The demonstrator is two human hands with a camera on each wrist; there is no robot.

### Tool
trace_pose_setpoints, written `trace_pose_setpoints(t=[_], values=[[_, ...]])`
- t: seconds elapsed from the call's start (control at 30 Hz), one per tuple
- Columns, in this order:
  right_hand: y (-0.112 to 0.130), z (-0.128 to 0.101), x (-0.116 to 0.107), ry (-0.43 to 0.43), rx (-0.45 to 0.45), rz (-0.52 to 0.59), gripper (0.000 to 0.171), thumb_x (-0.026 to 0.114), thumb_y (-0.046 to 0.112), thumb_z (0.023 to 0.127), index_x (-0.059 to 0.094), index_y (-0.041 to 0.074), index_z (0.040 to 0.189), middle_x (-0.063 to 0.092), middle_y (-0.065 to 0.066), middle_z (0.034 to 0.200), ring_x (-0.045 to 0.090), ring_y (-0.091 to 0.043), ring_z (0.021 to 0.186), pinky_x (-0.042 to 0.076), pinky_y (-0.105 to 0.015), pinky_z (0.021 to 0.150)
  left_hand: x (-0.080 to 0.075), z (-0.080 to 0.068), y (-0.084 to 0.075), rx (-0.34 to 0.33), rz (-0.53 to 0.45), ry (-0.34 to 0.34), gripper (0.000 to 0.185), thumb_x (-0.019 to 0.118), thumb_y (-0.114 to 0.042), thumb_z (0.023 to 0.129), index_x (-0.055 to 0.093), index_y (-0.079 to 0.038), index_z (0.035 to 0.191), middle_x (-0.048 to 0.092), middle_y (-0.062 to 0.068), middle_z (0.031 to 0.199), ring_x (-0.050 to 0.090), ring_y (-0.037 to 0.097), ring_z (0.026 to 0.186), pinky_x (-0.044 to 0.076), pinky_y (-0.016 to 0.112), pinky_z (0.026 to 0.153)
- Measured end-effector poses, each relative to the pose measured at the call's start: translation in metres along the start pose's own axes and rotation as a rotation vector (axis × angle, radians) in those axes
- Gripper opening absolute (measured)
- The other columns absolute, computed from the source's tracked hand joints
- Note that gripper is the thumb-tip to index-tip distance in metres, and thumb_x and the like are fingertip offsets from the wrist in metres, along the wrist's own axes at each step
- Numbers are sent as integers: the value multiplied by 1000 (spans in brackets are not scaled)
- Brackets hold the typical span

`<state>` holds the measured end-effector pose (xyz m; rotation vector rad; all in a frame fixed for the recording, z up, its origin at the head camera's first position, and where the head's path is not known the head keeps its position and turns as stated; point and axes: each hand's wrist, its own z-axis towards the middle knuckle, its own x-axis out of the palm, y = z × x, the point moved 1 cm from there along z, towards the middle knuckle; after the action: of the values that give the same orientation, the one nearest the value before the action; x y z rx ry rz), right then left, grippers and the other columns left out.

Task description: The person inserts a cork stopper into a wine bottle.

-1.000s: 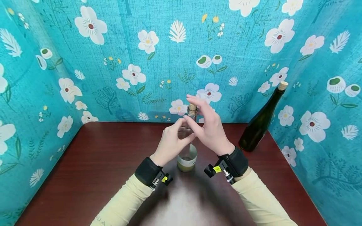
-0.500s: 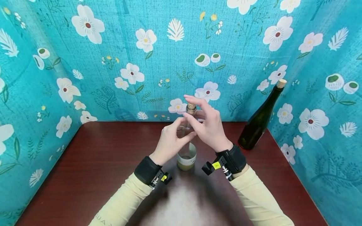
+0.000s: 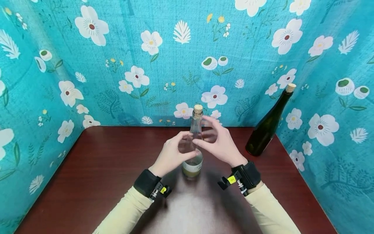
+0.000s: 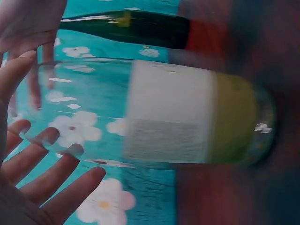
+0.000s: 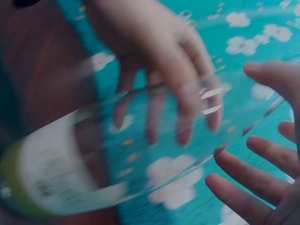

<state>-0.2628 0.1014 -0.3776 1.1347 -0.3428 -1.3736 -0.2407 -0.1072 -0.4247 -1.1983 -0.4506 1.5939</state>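
Note:
A clear glass bottle [image 3: 193, 167] with a white and olive label stands upright on the table, a cork [image 3: 198, 108] set in its mouth. My left hand [image 3: 171, 152] is at the bottle's left side, thumb and fingers spread around the body. On the other side my right hand [image 3: 221, 144] has its fingers apart, near the neck and shoulder. In the left wrist view the left fingers [image 4: 61, 185] lie loosely along the glass [image 4: 93, 103]. The right wrist view shows a gap between the right thumb [image 5: 269, 75] and the bottle.
A dark green bottle [image 3: 267, 126] with a cork stands at the back right of the dark red table [image 3: 111, 169]. A blue floral curtain [image 3: 163, 71] encloses the back and both sides.
My right hand has come down off the cork and opened wider, leaving the cork uncovered. The left hand has lowered slightly and loosened. The bottle remains standing in place.

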Motion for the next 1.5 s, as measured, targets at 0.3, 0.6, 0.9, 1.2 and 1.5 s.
trace_pose_setpoints(t=[0.3,0.6,0.9,1.2,1.5], values=[[-57,-43,42,69,171,-49,76,85,43,83,45,34,146,60,7,136,61,-23,122,56,-43,89,20,-32,32,-82,103,24,89,90,-32,79,38,-35,151,58,-8,136,55,8,124,50,38,95],[-75,-56,63,-16,214,-178,82,86,56,75,42,36,142,62,10,109,62,-5,101,53,-34,77,36,-47,41,-152,161,4,96,87,-25,80,28,-30,157,55,0,141,60,17,119,53,40,86],[-77,-44,24,-142,185,-200,75,93,31,72,48,30,133,67,-2,102,65,-15,88,54,-37,70,26,-43,36,-20,152,-83,90,86,-20,84,33,-18,157,45,2,151,55,27,127,56,47,88],[-96,-43,-58,-369,302,-276,67,87,20,79,48,18,134,67,-3,118,60,-28,104,48,-44,82,5,-40,37,-60,230,-80,65,76,-33,94,45,-23,150,50,0,145,56,26,126,52,47,93],[-115,-55,-93,-444,422,-282,67,81,29,86,41,12,137,62,-9,128,48,-31,123,40,-53,97,4,-40,32,-41,236,-63,62,75,-32,95,45,-23,150,50,-2,145,56,19,125,52,44,95]])
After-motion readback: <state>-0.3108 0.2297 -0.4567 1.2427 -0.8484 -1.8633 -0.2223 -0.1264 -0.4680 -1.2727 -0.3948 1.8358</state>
